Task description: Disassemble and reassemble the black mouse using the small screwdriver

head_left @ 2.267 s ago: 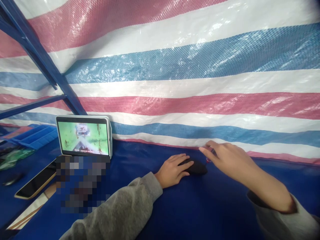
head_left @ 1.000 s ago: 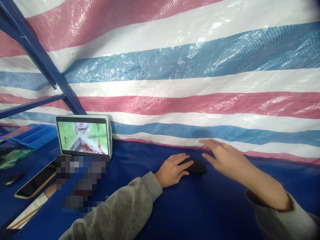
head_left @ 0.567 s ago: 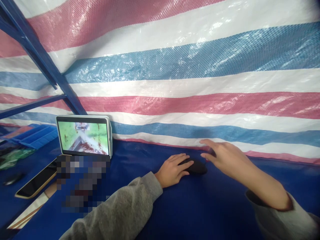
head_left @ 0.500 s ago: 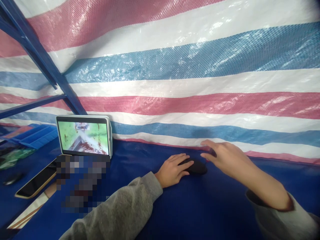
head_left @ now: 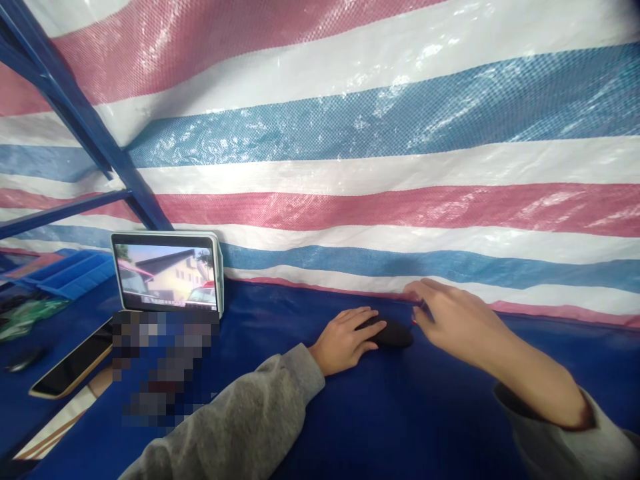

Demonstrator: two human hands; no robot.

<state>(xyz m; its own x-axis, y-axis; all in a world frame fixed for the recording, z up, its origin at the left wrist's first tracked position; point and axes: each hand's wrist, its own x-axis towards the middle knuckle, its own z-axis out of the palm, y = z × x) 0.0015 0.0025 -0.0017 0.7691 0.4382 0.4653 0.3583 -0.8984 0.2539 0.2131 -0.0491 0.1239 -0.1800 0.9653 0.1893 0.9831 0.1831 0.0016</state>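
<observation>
A black, rounded object (head_left: 395,333), shaped much like a computer mouse, lies on the blue tabletop. My left hand (head_left: 347,340) lies over its left end, fingers stretched across the top and thumb at the near side, keeping hold of it. Just beyond its right end, my right hand (head_left: 443,320) is raised a little, thumb and fingers bent toward each other. A tiny red bit (head_left: 414,322) shows by the right thumb tip. Whatever is between those right fingers is hidden or too small to name.
A tablet (head_left: 167,273) playing a video stands at the left behind a pixelated patch. Beside it lie a phone (head_left: 75,360), a blue compartment tray (head_left: 75,270), a green plastic bag (head_left: 35,317) and a small dark object (head_left: 25,359). A striped tarp (head_left: 350,207) hangs behind the table.
My right hand's thumb and fingers have drawn closer together, and the hand has shifted slightly right. My left hand and the black object stay nearly still. The tablet picture is different.
</observation>
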